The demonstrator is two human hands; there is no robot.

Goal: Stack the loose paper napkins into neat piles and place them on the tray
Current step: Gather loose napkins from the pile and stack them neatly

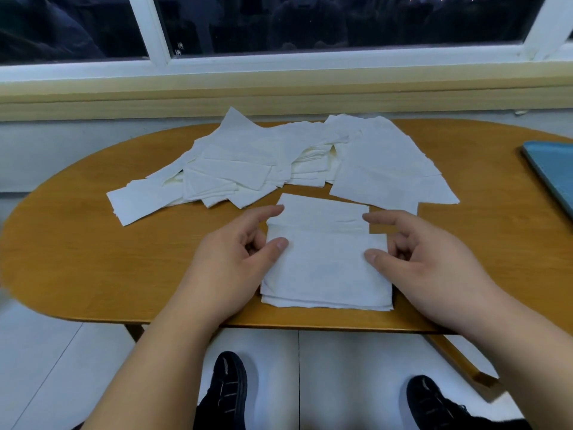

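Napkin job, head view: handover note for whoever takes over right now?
Left hand grips the left edge of the small pile, thumb on top.
Right hand: same on the right edge.
The pile sits on the table, top napkin offset toward the back, not yet squared.
Loose napkins are heaped behind it.
Tray at far right, no napkins on the visible part.
Left to do: square this pile, stack the rest, move piles to the tray.
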